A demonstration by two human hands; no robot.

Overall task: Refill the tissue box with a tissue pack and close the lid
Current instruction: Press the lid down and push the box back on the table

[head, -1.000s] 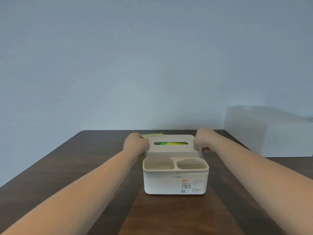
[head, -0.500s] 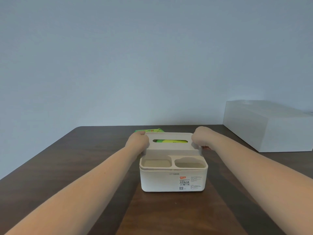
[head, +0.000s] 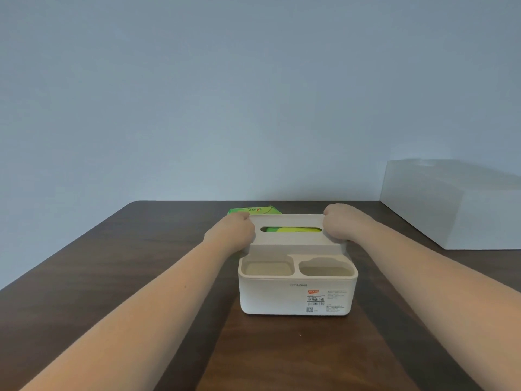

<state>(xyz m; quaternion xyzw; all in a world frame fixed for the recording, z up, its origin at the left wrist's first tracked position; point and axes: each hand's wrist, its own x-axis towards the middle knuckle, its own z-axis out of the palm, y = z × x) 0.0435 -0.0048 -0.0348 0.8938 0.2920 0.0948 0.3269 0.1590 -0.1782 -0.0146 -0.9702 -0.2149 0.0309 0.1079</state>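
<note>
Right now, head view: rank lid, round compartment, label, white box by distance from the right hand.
1. Lid: gripped by the right hand at its right end.
2. Round compartment: just below the hand, front right of the tissue box.
3. Label: lower on the front face.
4. White box: far right of the table, clearly apart.

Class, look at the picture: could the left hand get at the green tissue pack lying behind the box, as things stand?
Probably yes. The green tissue pack lies just beyond the left hand, nothing between them. But that hand grips the lid and must let go first.
</note>
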